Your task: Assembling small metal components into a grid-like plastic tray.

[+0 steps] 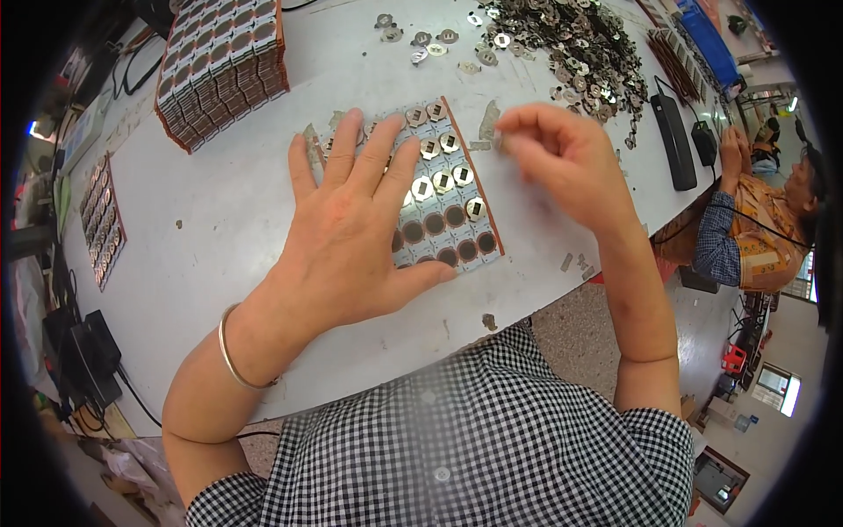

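Two bare hands worked over a panel of round sockets on the pale surface (pixel 219 202).

At the far left a small panel (pixel 103 220) lay near the edge, and behind it stood a tall stack of the same boards (pixel 219 66). The left hand (pixel 351 233) lay flat, fingers spread wide and holding nothing, pressing down the socket panel (pixel 452 206), which sat in the middle of the surface with several shiny metal discs seated in its upper rows. Just right of the panel, the right hand (pixel 562 158) hovered with thumb and forefinger pinched together on a small metal piece (pixel 499 139), too tiny to make out clearly. Beyond it a heap of loose metal parts (pixel 571 44) was spread out, and at the far right another person (pixel 760 224) sat at the surface's edge.
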`<state>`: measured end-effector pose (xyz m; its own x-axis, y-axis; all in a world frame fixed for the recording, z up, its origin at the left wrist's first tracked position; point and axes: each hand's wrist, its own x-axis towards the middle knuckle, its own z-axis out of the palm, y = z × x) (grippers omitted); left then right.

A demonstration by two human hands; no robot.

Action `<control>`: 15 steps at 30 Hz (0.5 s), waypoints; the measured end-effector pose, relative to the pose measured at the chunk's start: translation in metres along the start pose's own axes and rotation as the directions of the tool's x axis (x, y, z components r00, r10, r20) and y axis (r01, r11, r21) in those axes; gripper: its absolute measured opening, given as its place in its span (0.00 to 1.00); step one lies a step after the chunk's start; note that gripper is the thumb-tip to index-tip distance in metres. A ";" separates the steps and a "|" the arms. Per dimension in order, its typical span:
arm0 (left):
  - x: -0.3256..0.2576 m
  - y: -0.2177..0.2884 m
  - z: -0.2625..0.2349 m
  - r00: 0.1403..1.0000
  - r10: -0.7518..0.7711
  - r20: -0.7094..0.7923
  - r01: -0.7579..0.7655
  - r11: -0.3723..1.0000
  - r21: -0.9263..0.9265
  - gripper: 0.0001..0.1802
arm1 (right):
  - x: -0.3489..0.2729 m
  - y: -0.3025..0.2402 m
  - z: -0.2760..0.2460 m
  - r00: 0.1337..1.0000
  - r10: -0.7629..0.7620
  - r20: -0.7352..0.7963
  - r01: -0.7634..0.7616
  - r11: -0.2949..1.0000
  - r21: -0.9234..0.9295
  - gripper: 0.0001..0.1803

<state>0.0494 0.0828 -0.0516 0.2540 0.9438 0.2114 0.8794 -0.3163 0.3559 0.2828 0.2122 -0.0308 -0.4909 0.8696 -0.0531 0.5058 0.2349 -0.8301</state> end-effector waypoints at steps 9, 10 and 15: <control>0.002 0.002 0.002 1.000 -0.005 -0.009 0.005 1.000 -0.001 0.59 | -0.038 -0.029 0.033 0.981 -0.051 0.185 0.033 0.994 0.099 0.08; 0.002 0.001 0.002 1.000 -0.008 -0.009 0.008 1.000 -0.001 0.59 | -0.037 -0.030 0.033 0.983 -0.098 0.154 0.092 0.995 0.048 0.08; 0.001 0.001 0.003 1.000 -0.005 -0.018 0.005 1.000 0.001 0.59 | -0.041 -0.026 0.036 0.978 -0.156 0.136 0.162 0.986 -0.036 0.08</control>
<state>0.0520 0.0842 -0.0537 0.2421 0.9435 0.2261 0.8811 -0.3114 0.3559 0.2639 0.1551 -0.0268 -0.6556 0.7551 0.0020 0.4446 0.3883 -0.8072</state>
